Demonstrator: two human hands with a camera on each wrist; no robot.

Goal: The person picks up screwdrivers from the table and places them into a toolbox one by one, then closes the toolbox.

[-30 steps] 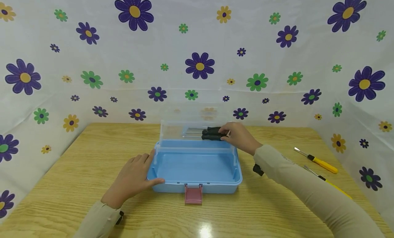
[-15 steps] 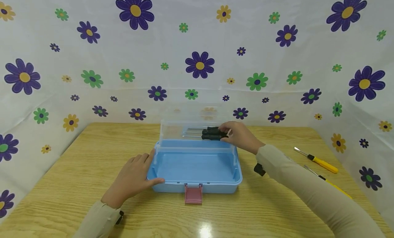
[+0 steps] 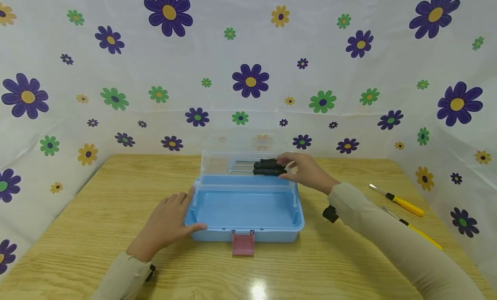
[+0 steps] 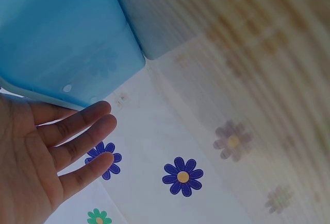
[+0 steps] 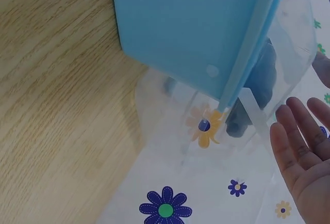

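Head view: the right hand is at the right end of a clear tray, thumb and fingers parted about the ends of three black-handled screwdrivers. It is loosely open and has hold of nothing (the right wrist view shows the fingers extended, dark handles visible through clear plastic); whether a fingertip touches a handle cannot be told. The three screwdrivers lie side by side in the tray, shafts to the left. The left hand, spread and gripping nothing, lies against the left end of the blue box, thumb at the front corner of the rim. The box stands open in front of the tray, its pink latch hanging at the front. Farther right, two yellow-handled screwdrivers lie on the table. A flowered cloth hangs behind.
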